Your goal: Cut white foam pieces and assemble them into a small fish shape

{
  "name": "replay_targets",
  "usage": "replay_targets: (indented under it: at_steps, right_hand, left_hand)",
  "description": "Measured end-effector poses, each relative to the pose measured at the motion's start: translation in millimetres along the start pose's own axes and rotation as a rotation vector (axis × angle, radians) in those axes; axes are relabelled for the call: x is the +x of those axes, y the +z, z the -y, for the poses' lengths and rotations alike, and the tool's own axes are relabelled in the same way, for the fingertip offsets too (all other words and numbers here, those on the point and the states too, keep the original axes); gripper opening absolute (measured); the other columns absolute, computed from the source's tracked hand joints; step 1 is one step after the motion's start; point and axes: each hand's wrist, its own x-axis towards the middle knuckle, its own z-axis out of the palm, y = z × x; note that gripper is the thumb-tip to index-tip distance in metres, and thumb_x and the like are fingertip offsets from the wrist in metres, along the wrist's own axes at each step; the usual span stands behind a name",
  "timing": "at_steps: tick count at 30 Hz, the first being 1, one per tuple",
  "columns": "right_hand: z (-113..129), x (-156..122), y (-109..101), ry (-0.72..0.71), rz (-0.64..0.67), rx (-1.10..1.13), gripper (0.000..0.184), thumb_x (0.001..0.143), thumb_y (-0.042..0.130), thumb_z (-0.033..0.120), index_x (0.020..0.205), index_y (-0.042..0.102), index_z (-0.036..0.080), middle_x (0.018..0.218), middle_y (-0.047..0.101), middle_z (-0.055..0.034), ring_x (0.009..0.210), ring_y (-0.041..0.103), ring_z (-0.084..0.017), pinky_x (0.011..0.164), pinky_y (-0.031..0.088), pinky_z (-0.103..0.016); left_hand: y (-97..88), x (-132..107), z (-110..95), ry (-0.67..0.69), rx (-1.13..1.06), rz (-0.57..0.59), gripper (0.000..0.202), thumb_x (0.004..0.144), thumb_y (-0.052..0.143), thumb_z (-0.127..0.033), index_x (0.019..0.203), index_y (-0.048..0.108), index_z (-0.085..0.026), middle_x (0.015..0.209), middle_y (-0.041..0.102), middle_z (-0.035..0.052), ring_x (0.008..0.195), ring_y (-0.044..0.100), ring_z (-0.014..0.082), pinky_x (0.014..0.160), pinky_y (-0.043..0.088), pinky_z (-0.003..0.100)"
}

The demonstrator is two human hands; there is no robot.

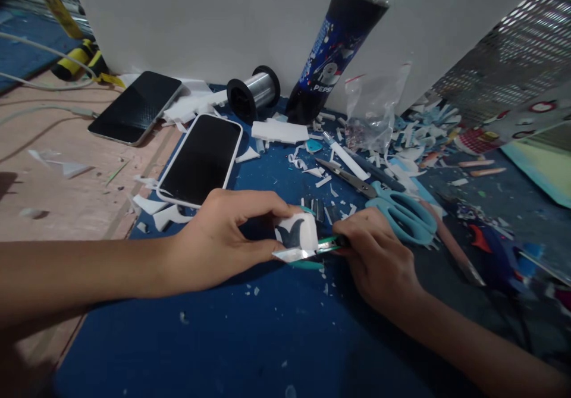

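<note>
Phones (pixel 200 159), two, lie beyond; left hand (pixel 216 238) pinches one white foam piece (pixel 300 230), right hand (pixel 379 256) grips one cutter (pixel 322 246).

Two hands: one left hand (pixel 223 240), one right hand (pixel 379 255). One white piece (pixel 303 228) and one cutter (pixel 322 246) between them. Two phones: one dark phone (pixel 136 106), one white-edged phone (pixel 200 157). One pair of scissors (pixel 401 210). One spool (pixel 254 91). One bottle (pixel 332 53). One clear bag (pixel 375 109). Two pink sticks: one upper stick (pixel 476 163), one lower stick (pixel 487 172). One yellow-and-black tool (pixel 78 59). One blue mat (pixel 267 338). White scraps (pixel 279 131) lie scattered, too many to count.
</note>
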Motion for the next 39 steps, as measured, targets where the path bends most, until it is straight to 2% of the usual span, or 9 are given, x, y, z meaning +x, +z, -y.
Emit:
replay_targets:
  at_steps: [9, 15, 24, 29, 39]
  right_hand:
    - [-0.8, -0.5, 0.4, -0.002, 0.008, 0.002, 0.013, 0.097, 0.042, 0.014, 0.088, 0.048, 0.021, 0.067, 0.057, -0.0012, 0.066, 0.052, -0.018, 0.059, 0.045, -0.03]
    - [0.5, 0.2, -0.5, -0.004, 0.016, 0.001, 0.015, 0.097, 0.042, 0.015, 0.086, 0.049, 0.022, 0.065, 0.056, -0.0011, 0.065, 0.053, -0.018, 0.058, 0.045, -0.03]
    - [1.4, 1.3, 0.7, -0.023, 0.011, -0.033, 0.016, 0.1, 0.039, 0.019, 0.086, 0.046, 0.022, 0.063, 0.054, 0.0004, 0.062, 0.052, -0.017, 0.056, 0.045, -0.028]
    - [1.9, 0.7, 0.4, -0.018, 0.002, -0.033, 0.016, 0.099, 0.04, 0.018, 0.087, 0.049, 0.022, 0.063, 0.055, 0.0002, 0.061, 0.052, -0.017, 0.055, 0.043, -0.029]
    - [2.2, 0.0, 0.5, -0.009, 0.008, -0.045, 0.015, 0.1, 0.04, 0.021, 0.089, 0.05, 0.022, 0.065, 0.057, -0.0004, 0.062, 0.052, -0.017, 0.056, 0.042, -0.029]
  left_hand:
    - [-0.5, -1.4, -1.0, 0.003, 0.013, 0.027, 0.015, 0.082, 0.069, -0.015, 0.097, 0.071, -0.019, 0.095, 0.076, 0.0025, 0.087, 0.072, 0.0168, 0.056, 0.059, 0.017]
    - [-1.1, -2.6, 0.5, 0.01, 0.085, 0.022, 0.02, 0.082, 0.069, -0.015, 0.1, 0.071, -0.022, 0.098, 0.076, 0.0011, 0.09, 0.073, 0.0171, 0.07, 0.061, 0.02]
    - [-0.5, -2.4, -0.4, 0.042, 0.077, 0.028, 0.019, 0.082, 0.066, -0.011, 0.099, 0.07, -0.019, 0.097, 0.076, 0.0019, 0.092, 0.073, 0.0168, 0.067, 0.062, 0.017]
    - [-0.4, -2.3, 0.2, 0.037, 0.056, 0.046, 0.017, 0.083, 0.067, -0.015, 0.098, 0.069, -0.021, 0.096, 0.076, 0.0022, 0.091, 0.073, 0.0181, 0.064, 0.062, 0.019]
    - [0.5, -2.5, 1.9, 0.056, 0.072, 0.048, 0.015, 0.083, 0.065, -0.013, 0.094, 0.069, -0.021, 0.092, 0.076, 0.0023, 0.087, 0.073, 0.0178, 0.068, 0.062, 0.021]
